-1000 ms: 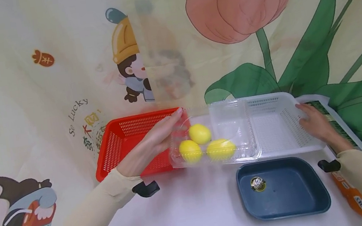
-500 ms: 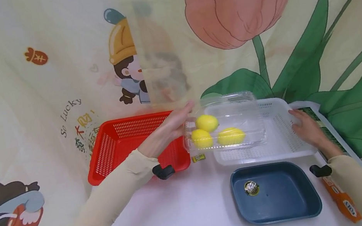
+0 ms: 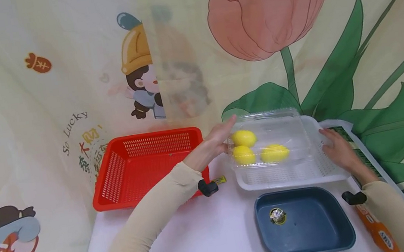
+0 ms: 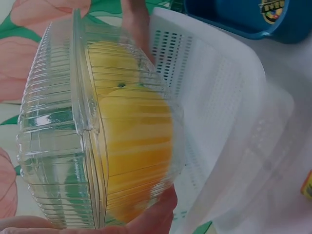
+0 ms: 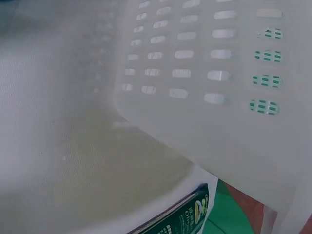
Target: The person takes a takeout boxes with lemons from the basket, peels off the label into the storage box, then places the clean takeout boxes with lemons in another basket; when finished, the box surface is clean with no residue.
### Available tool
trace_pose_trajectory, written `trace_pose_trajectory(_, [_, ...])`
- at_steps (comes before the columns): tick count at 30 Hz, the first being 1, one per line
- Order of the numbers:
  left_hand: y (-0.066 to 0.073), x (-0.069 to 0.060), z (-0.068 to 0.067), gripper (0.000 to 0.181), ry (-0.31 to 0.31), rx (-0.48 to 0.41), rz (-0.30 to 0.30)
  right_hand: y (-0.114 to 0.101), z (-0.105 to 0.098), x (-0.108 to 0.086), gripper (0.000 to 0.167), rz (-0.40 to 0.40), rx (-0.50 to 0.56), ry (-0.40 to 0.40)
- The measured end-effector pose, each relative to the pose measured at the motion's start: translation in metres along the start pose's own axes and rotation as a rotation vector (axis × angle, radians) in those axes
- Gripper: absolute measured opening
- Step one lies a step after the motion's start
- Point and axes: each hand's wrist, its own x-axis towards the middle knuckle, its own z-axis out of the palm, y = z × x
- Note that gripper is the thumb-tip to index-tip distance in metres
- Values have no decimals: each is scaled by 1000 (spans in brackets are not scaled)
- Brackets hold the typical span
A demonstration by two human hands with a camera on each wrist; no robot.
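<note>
My left hand (image 3: pixel 210 146) holds a clear plastic clamshell box (image 3: pixel 295 138) by its left end, and three lemons (image 3: pixel 244 138) lie inside it, toward that end. The lidded box is over the white perforated basket (image 3: pixel 251 184). In the left wrist view, fingers (image 4: pixel 156 212) wrap the box's near end, with a lemon (image 4: pixel 136 146) close behind the ribbed plastic. At the basket's right end, my right hand (image 3: pixel 340 151) grips the rim. The right wrist view shows mostly the basket's slotted wall (image 5: pixel 195 122).
A red perforated basket (image 3: pixel 150 201) stands to the left. In front of the white basket is a blue tray (image 3: pixel 308 232) with a small round shiny item (image 3: pixel 277 215). A small yellow-green packet (image 3: pixel 219 180) and an orange packet (image 3: pixel 378 228) lie on the white table.
My left hand has carried the box of lemons rightward, from beside the red basket to over the white basket. The small yellow-green packet has come into sight. My right hand stays at the basket's rim.
</note>
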Motion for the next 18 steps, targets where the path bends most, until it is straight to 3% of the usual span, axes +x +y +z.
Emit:
trace_pose_trajectory(6, [-15, 17, 14, 66, 16, -38, -16, 1, 7, 0, 55, -10, -8, 10])
trace_pose_trajectory(12, [-24, 35, 27, 70, 16, -26, -16, 7, 8, -1, 55, -47, -25, 52])
trace_pose_trajectory(18, [-34, 54, 37, 78, 81, -80, -12, 4, 6, 1, 53, -47, -21, 55])
